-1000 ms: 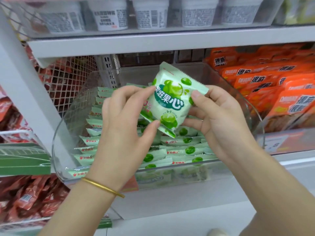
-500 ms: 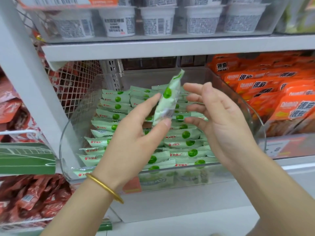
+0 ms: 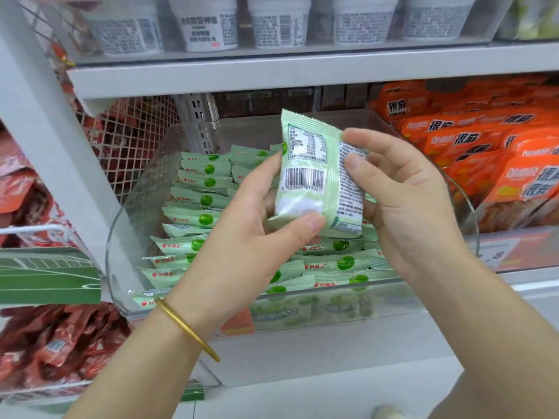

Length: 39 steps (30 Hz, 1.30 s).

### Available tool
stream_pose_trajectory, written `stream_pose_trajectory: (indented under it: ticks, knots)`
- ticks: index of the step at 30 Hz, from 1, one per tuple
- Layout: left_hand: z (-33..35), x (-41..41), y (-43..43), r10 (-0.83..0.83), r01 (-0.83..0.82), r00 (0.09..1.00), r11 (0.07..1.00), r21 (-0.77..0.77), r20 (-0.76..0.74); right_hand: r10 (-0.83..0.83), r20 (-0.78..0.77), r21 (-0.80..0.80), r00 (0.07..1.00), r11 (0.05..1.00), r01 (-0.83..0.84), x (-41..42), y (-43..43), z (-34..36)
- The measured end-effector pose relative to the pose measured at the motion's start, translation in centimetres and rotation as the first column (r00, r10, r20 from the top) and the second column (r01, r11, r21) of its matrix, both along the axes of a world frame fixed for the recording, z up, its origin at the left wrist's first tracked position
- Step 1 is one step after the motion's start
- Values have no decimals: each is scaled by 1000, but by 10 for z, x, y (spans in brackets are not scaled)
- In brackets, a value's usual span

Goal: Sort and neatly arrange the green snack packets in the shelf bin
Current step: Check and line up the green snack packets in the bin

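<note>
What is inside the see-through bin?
Rows of green packets fill the bin. The left hand, right hand and the held packet cover the middle ones, and the bin's floor is hidden.

White metal shelf (image 3: 302, 72) under bright, even light. A row of white printed tubs (image 3: 208, 25) lines it. Below, orange packets (image 3: 484, 140) fill the right side. Red packets (image 3: 60, 343) sit at the left, beyond a white wire mesh divider (image 3: 127, 140) and a white upright (image 3: 45, 131).
</note>
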<state>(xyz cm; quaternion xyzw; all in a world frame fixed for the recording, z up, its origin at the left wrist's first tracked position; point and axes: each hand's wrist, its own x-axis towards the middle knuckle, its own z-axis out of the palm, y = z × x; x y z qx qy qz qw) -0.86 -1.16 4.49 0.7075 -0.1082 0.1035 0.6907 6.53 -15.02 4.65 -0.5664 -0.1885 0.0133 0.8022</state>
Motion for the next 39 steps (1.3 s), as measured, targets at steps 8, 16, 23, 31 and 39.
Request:
stream_pose_trajectory:
  ticks: [8,16,23,31,39]
  knots:
    - [3,0,1,2,-2,1000,1000,8,-8,4,-15,-3,1000,1000,-4,-3,0,2]
    - [2,1,2,1,-1,1000,1000,11,-13,16,-15,-29,1000,999,-16,-5,-1,3]
    - [1,2,3,52,-52,999,998,23,-2,13,-17,-19,1000,1000,-13,-3,-1,2]
    - [-2,8,12,376,-392,918,909,-143,-127,78,-54,-57,995,995,-81,-2,1,-3]
    - [7,10,32,398,-474,865,849,-236,-306,58,179,-293,982,956,-4,-1,3,-6]
